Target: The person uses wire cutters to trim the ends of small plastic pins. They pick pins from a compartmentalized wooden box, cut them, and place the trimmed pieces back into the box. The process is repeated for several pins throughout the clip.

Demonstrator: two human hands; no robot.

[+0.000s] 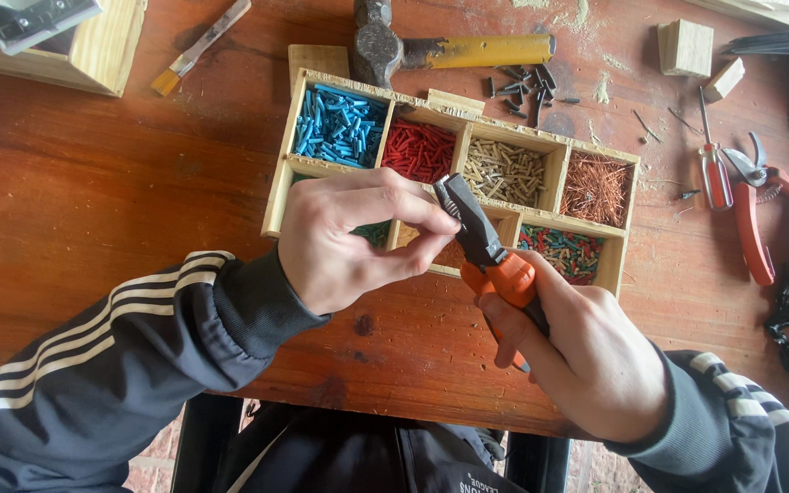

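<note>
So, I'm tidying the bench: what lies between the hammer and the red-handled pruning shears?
In the head view, between the hammer and the shears lie loose dark nails, sawdust, two small wooden blocks and a screwdriver.

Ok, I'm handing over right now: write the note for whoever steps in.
Right hand: closed on the orange-handled pliers, tips up beside the left fingertips.
Left hand: fingers pinched at the plier tips; what they pinch is too small to see.
Both hands hover over the wooden compartment tray of blue pieces, red pieces, tan pieces, coppery pieces and mixed pieces.
Hammer lies behind the tray, red cutters at right.
Done or left: cannot tell.
</note>
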